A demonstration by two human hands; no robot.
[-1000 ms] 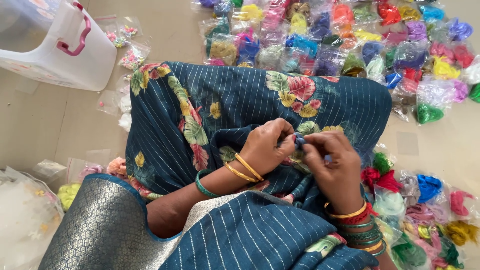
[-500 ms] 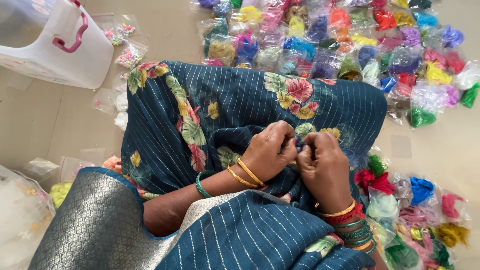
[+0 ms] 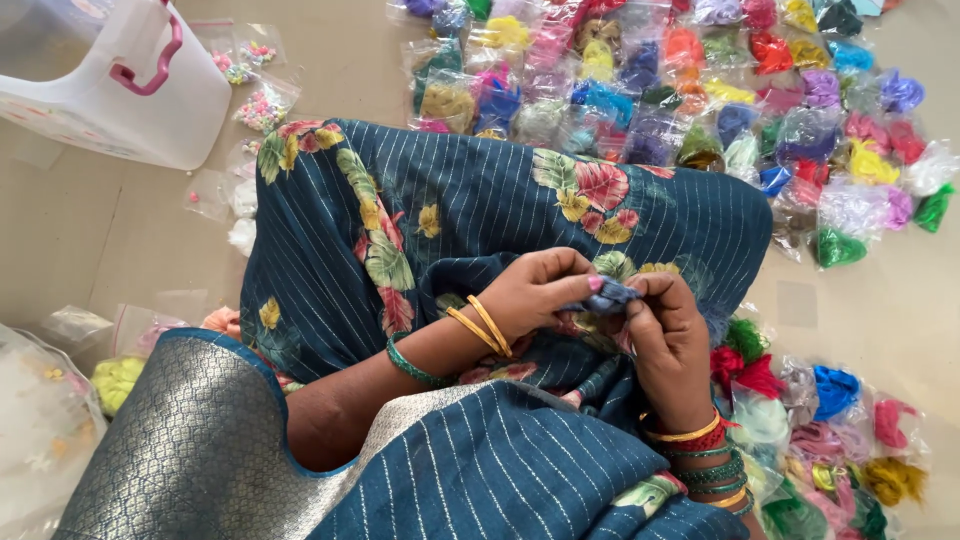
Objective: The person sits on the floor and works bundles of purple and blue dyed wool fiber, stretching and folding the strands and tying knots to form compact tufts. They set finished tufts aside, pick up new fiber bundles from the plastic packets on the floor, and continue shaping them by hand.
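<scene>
Over your lap, small blue-grey tuft (image 3: 610, 296) sits pinched between both your hands. Your left hand (image 3: 535, 290) closed on tuft from its left, fingertips curled in; your right hand (image 3: 668, 335) closed on it from its right. Beneath tuft, blue floral sari (image 3: 450, 215). Beyond sari, bagged coloured threads (image 3: 700, 90) spread on floor. Far left of tuft, white plastic box (image 3: 110, 90) with pink handle.

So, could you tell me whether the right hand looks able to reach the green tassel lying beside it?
Probably yes: the green tassel lies uncovered just beside the right hand, though both hands' fingers pinch a small blue piece.
</scene>
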